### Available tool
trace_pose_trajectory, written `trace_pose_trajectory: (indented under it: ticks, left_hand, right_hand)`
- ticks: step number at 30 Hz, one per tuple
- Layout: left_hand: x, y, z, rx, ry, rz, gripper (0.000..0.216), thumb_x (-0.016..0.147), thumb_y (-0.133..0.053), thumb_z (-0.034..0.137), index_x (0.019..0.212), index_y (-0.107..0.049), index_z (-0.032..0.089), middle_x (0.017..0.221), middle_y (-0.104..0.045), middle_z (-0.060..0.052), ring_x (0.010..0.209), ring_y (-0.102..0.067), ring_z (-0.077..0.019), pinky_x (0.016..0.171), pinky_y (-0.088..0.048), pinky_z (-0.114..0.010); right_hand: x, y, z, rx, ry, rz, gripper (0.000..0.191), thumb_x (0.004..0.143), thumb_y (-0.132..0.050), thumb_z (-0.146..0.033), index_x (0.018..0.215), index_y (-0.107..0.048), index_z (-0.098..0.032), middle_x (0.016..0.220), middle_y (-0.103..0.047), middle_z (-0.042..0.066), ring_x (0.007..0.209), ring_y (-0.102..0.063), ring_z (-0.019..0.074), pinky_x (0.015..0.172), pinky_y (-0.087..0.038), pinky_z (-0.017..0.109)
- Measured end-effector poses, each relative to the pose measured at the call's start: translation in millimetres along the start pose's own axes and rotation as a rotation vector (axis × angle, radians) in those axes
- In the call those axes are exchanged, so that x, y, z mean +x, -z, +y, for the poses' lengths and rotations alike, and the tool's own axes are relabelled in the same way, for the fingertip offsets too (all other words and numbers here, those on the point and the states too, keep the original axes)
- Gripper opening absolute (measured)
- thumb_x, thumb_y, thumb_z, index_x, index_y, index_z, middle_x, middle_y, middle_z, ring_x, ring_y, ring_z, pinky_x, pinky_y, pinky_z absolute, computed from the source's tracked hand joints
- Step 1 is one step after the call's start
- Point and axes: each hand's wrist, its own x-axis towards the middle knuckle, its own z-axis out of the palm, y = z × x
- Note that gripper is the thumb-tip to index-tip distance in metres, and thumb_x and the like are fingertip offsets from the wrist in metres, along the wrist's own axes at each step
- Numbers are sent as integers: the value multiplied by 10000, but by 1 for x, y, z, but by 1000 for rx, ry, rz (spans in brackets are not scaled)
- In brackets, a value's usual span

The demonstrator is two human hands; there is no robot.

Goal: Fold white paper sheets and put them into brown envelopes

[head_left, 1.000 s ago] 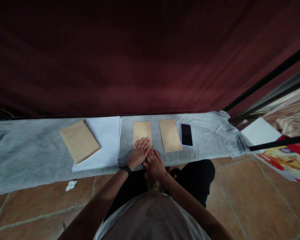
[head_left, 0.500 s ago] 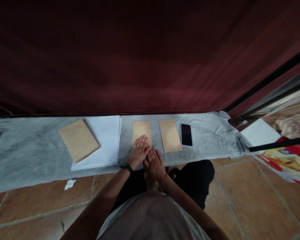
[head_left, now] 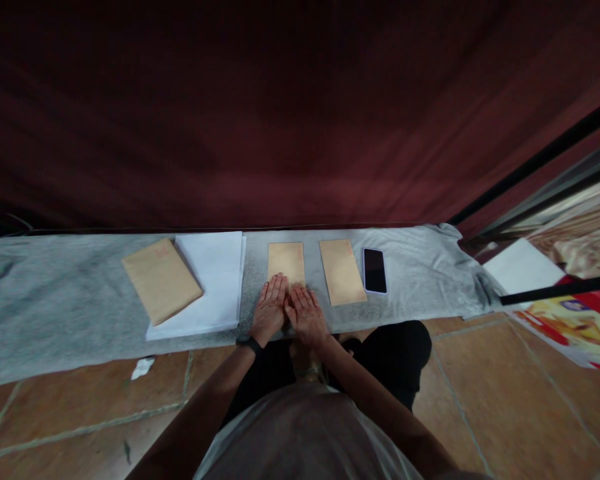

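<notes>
Envelope (head_left: 286,260), flat tan paper, is half hidden under left hand (head_left: 269,308) and right hand (head_left: 305,312), pressed open-palmed, nothing gripped.

Phone (head_left: 375,271), white paper stack (head_left: 207,283) and envelope pile (head_left: 162,281) on grey cloth (head_left: 55,300)

Dark red curtain (head_left: 280,120), brown tiled floor (head_left: 505,387), dim light

Tan brown envelope (head_left: 286,261) under the hands, a matching second envelope (head_left: 342,271) at its 3 o'clock, then a black-screened phone (head_left: 375,270). At 9 o'clock, white paper sheets (head_left: 211,280) under another tan packet (head_left: 162,281). Mottled grey cloth (head_left: 55,313); dark maroon curtain (head_left: 280,113); terracotta tiled floor (head_left: 505,400).
</notes>
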Motion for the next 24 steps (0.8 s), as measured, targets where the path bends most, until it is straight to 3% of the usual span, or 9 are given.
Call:
trace_pose_trajectory:
  ticks: [7,24]
  left_hand:
    - [0,5,3,25,0,-39,626,973,-307,168,1587,-293,49,1667,-281,-164,1572,-177,-271,1277,-218,-482]
    - [-13,-1,-4,-45,152,88,623,1009,-305,292,1581,-302,46,1647,-305,-180,1553,-247,-278,1256,-264,-505]
  right_hand:
    - [20,-17,4,-19,32,-35,564,1079,-365,-435,1565,-393,-151,1585,-456,103,1497,-379,231,1249,-253,450]
    - [24,-15,31,-85,-73,5,573,1065,-387,-373,1586,-347,-137,1603,-422,132,1483,-397,258,1240,-235,475]
